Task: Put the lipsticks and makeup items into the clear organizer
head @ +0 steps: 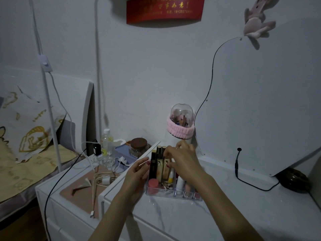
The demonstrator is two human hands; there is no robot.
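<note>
organizer (157,192): clear plastic, looking glossy, its walls showing the contents through.
counter (225,206): smooth white top with faint grey marble-like veining, giving off a slight sheen.
tubes (153,162): dark, glossy cases, some showing gold trim.
pot (153,183): pink, matt-looking lid.
band (179,129): pink, fluffy cloth, wrapping round a clear glossy dome (182,111).
jar (139,146): clear body, brown matt lid.
toy (257,23): pink plush.
bottle (106,146): clear thin plastic.

Red banner (165,9) on wall up top, pink plush rabbit (257,23) above mirror (269,105). Domed jar w/ pink headband (180,131) at back of bench (217,211). Water bottle (106,146), brown-lid jar (138,147), cables (99,178) on side cabinet; bed (20,153) at left.
</note>
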